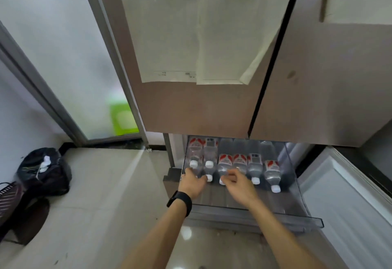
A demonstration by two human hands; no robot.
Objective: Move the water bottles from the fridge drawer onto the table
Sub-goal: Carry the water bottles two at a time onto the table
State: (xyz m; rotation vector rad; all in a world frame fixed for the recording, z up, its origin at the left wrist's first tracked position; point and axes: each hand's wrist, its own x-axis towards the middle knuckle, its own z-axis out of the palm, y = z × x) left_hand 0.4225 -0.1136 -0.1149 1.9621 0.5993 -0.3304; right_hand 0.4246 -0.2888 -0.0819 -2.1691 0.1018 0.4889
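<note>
Down in drawer point(254, 212); left hand point(192, 182), right hand point(238, 184) each curled round a bottle point(223, 167)

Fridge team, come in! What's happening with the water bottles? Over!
Left hand, right hand on bottles, grip unclear. Bottles lie in open drawer. Nothing blocking.

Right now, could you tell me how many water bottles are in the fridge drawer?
7 water bottles show: two back-left, one in front of them, four in a row rightward; others may be hidden.
</note>
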